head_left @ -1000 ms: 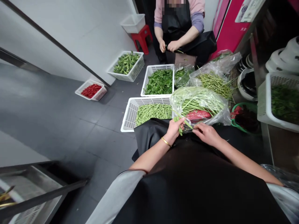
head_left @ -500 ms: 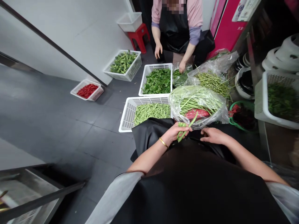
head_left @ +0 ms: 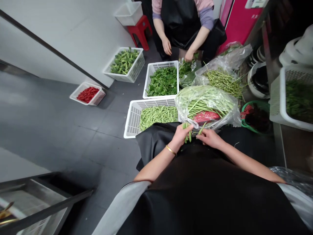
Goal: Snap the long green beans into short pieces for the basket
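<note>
My left hand is closed around several short pieces of green bean, above my black apron. Close to its right, my right hand pinches a green bean that points up and away from me. Just beyond both hands lies a clear plastic bag with long green beans and something red inside. Left of the bag, a white perforated basket holds many short cut beans.
Farther off stands a white basket of leafy greens. A co-worker's hands are at more greens beyond it. Baskets of red peppers and green stems sit on the left floor. A green basin is at right.
My right hand has moved left, close to my left hand, and now pinches a bean. The long bean that stuck out of my left hand is now at the right hand. The view has shifted slightly.
</note>
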The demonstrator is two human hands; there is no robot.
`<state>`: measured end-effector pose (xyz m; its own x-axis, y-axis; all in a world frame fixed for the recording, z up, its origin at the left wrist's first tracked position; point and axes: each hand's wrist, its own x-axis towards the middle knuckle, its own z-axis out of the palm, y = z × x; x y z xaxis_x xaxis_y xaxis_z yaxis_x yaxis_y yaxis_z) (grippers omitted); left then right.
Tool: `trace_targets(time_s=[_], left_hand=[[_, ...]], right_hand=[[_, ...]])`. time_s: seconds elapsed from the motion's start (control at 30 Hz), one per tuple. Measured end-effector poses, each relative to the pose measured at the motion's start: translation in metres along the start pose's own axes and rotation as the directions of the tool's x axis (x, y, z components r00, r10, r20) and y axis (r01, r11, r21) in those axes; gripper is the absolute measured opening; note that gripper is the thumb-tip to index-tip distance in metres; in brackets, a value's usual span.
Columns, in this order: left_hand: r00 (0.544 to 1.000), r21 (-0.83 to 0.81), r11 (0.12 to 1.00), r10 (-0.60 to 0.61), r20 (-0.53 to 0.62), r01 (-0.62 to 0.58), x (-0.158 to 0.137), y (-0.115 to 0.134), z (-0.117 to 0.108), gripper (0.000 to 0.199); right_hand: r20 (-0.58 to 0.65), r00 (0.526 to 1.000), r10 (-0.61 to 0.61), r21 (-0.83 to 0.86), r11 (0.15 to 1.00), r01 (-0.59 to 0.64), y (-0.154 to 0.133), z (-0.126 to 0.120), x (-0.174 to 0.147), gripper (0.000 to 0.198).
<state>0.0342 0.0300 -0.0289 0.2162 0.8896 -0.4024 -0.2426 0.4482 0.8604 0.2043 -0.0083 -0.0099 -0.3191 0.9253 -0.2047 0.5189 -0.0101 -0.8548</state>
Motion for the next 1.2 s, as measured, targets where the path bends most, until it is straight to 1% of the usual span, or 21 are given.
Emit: trace_targets(time_s=[0.07, 0.17, 0.3, 0.4, 0.43, 0.47, 0.53, 0.6, 0.63, 0.67, 0.7, 0.73, 0.8, 0.83, 0.87, 0.9, 0.93, 0.97, 1.03, 1.13, 1.2], left_hand=[[0.987, 0.155, 0.982, 0.087, 0.134, -0.107, -0.001, -0.002, 0.003, 0.033], [0.961, 0.306, 0.934, 0.109, 0.252, -0.186, -0.001, -0.003, 0.004, 0.026], [0.903, 0.435, 0.856, 0.081, 0.422, -0.28, 0.0, 0.001, -0.002, 0.018], [0.854, 0.437, 0.844, 0.044, 0.519, -0.309, -0.002, 0.006, 0.002, 0.016], [0.859, 0.415, 0.864, 0.037, 0.511, -0.284, -0.003, 0.007, 0.006, 0.017], [0.878, 0.374, 0.896, 0.036, 0.477, -0.24, -0.005, 0.007, 0.011, 0.019], [0.937, 0.213, 0.97, 0.036, 0.347, -0.116, -0.005, 0.006, 0.02, 0.024], [0.978, -0.017, 1.0, -0.006, 0.208, 0.01, 0.0, 0.002, 0.025, 0.029], [0.987, -0.131, 0.989, -0.041, 0.152, 0.061, 0.004, 0.0, 0.024, 0.03], [0.991, -0.23, 0.967, -0.082, 0.108, 0.106, 0.008, -0.002, 0.021, 0.031], [0.99, -0.312, 0.94, -0.124, 0.071, 0.14, 0.013, -0.003, 0.015, 0.031], [0.986, -0.378, 0.911, -0.162, 0.039, 0.165, 0.018, -0.003, 0.008, 0.031], [0.977, -0.473, 0.86, -0.212, 0.01, 0.191, 0.027, -0.003, -0.007, 0.027], [0.976, -0.505, 0.84, -0.216, 0.027, 0.2, 0.029, -0.003, -0.014, 0.025], [0.976, -0.53, 0.822, -0.207, 0.062, 0.208, 0.031, -0.003, -0.019, 0.024], [0.975, -0.545, 0.809, -0.194, 0.107, 0.221, 0.031, -0.003, -0.021, 0.023], [0.971, -0.547, 0.803, -0.183, 0.152, 0.237, 0.029, -0.003, -0.022, 0.021], [0.964, -0.533, 0.805, -0.18, 0.195, 0.259, 0.027, -0.003, -0.021, 0.019], [0.942, -0.465, 0.828, -0.206, 0.266, 0.313, 0.021, -0.003, -0.018, 0.027], [0.903, -0.355, 0.857, -0.251, 0.348, 0.375, 0.015, -0.005, -0.015, 0.046], [0.882, -0.307, 0.858, -0.291, 0.37, 0.412, 0.015, -0.008, -0.015, 0.045]], right_hand=[[0.089, 0.996, 0.016, -0.074, 0.997, -0.009, 0.004, 0.002, 0.004, 0.024], [0.194, 0.981, 0.0, -0.28, 0.958, 0.055, 0.0, -0.007, 0.001, 0.023], [0.094, 0.99, -0.107, -0.607, 0.782, 0.142, -0.011, -0.039, -0.01, 0.024], [0.239, 0.95, -0.199, -0.598, 0.741, 0.306, -0.011, -0.051, -0.009, 0.024], [0.259, 0.937, -0.232, -0.559, 0.756, 0.342, -0.01, -0.05, -0.005, 0.027], [0.223, 0.938, -0.266, -0.517, 0.784, 0.345, -0.008, -0.046, -0.001, 0.03], [0.0, 0.957, -0.29, -0.423, 0.867, 0.263, -0.004, -0.033, 0.011, 0.035], [-0.232, 0.951, -0.204, -0.28, 0.95, 0.136, 0.001, -0.018, 0.021, 0.036], [-0.282, 0.95, -0.135, -0.196, 0.977, 0.08, 0.005, -0.013, 0.025, 0.036], [-0.272, 0.96, -0.073, -0.122, 0.992, 0.04, 0.01, -0.011, 0.028, 0.036], [-0.199, 0.979, -0.033, -0.07, 0.997, 0.019, 0.016, -0.011, 0.03, 0.036], [-0.07, 0.997, -0.014, -0.045, 0.999, 0.011, 0.022, -0.015, 0.031, 0.036], [0.208, 0.978, 0.016, -0.112, 0.994, 0.008, 0.037, -0.03, 0.037, 0.035], [0.277, 0.959, 0.058, -0.213, 0.977, 0.003, 0.045, -0.04, 0.043, 0.035], [0.27, 0.955, 0.125, -0.35, 0.936, -0.024, 0.053, -0.049, 0.051, 0.035], [0.179, 0.963, 0.201, -0.503, 0.86, -0.086, 0.061, -0.057, 0.062, 0.037], [0.029, 0.966, 0.256, -0.635, 0.751, -0.181, 0.068, -0.063, 0.075, 0.04], [-0.108, 0.951, 0.288, -0.714, 0.643, -0.276, 0.075, -0.066, 0.089, 0.041], [-0.231, 0.92, 0.317, -0.768, 0.521, -0.372, 0.085, -0.068, 0.116, 0.038], [-0.224, 0.919, 0.323, -0.77, 0.519, -0.37, 0.092, -0.067, 0.134, 0.035], [-0.222, 0.922, 0.317, -0.768, 0.526, -0.365, 0.09, -0.067, 0.125, 0.032]])
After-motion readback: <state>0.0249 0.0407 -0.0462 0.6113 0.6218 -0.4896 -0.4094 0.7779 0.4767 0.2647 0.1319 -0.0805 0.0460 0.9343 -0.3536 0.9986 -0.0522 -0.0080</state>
